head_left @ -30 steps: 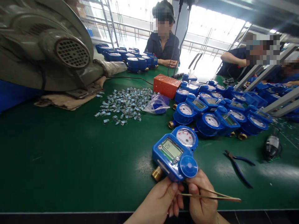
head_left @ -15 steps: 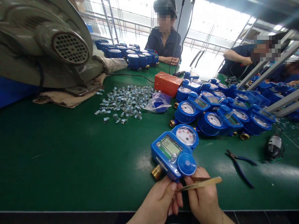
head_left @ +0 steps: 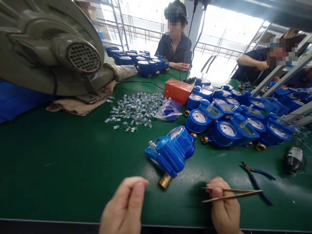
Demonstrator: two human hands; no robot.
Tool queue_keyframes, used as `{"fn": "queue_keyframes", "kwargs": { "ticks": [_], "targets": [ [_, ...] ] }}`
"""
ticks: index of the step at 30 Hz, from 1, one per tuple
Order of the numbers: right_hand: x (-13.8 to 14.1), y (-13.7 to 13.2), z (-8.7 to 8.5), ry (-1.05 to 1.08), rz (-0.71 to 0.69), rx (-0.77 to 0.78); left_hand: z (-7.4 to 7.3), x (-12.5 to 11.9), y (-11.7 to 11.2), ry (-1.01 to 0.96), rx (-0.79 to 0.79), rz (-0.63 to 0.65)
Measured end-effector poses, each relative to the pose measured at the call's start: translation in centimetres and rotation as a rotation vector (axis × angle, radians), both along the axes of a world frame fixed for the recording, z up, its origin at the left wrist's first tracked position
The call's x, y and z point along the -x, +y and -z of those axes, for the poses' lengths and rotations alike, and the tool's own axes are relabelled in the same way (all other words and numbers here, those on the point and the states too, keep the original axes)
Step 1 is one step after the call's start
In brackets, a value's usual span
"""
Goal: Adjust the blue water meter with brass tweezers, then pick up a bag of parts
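the left hand [head_left: 123, 206] is curled, thumb by forefinger; i cannot tell whether it holds anything. the right hand [head_left: 225, 208] pinches tweezers [head_left: 248, 194], tips apart, their joined end crossing in front of pliers [head_left: 255, 183]. beyond, touched by neither hand, a blue meter [head_left: 170, 152] rests on the green table [head_left: 60, 169]. farther lie more meters [head_left: 225, 130], small parts [head_left: 136, 109] and an orange box [head_left: 179, 91].

The left hand [head_left: 123, 206] and right hand [head_left: 225, 208] are bare.

the right hand [head_left: 224, 204] holds tweezers [head_left: 254, 192], the left hand [head_left: 123, 208] is curled; a meter [head_left: 170, 152] sits beyond and between them, pliers [head_left: 255, 182] right of the right hand.
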State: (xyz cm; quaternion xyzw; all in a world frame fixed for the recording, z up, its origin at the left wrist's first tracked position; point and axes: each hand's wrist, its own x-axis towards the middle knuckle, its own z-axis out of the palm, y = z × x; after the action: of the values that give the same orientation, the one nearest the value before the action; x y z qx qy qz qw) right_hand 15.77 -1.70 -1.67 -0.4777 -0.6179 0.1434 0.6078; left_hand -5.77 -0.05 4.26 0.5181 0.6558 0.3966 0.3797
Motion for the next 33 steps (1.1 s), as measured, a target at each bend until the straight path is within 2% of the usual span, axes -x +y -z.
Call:
{"fn": "queue_keyframes", "kwargs": {
  "ticks": [1,2,5,7,12,16,20,26,33],
  "targets": [
    [0.1,0.2,-0.2,0.009,0.005,0.011,-0.4,0.6,0.8,0.031,-0.06,-0.104],
    [0.2,0.3,-0.3,0.015,0.017,0.019,-0.5,1.0,1.8,0.044,-0.115,-0.108],
    [0.3,0.5,-0.5,0.027,0.081,0.011,0.1,0.9,4.3,0.03,-0.164,0.108],
    [0.2,0.5,-0.5,0.039,0.12,-0.012,0.7,0.2,5.1,0.021,-0.194,0.211],
    [-0.7,-0.7,-0.5,0.047,0.043,-0.033,0.5,-2.1,3.6,0.188,-0.386,0.239],
    [-1.0,-1.9,-0.7,0.029,-0.057,-0.086,0.0,-4.4,1.7,0.281,-0.56,0.355],
    [-1.0,-2.5,-0.3,-0.039,-0.068,-0.069,0.4,-5.6,0.9,0.292,-0.675,0.438],
    [-0.5,-2.6,1.0,-0.01,-0.076,0.031,1.4,-4.8,1.3,0.125,-0.617,0.512],
    [-0.1,-2.2,0.8,-0.075,-0.032,-0.009,2.3,-5.1,0.9,0.01,-0.466,0.39]
  ]
}}
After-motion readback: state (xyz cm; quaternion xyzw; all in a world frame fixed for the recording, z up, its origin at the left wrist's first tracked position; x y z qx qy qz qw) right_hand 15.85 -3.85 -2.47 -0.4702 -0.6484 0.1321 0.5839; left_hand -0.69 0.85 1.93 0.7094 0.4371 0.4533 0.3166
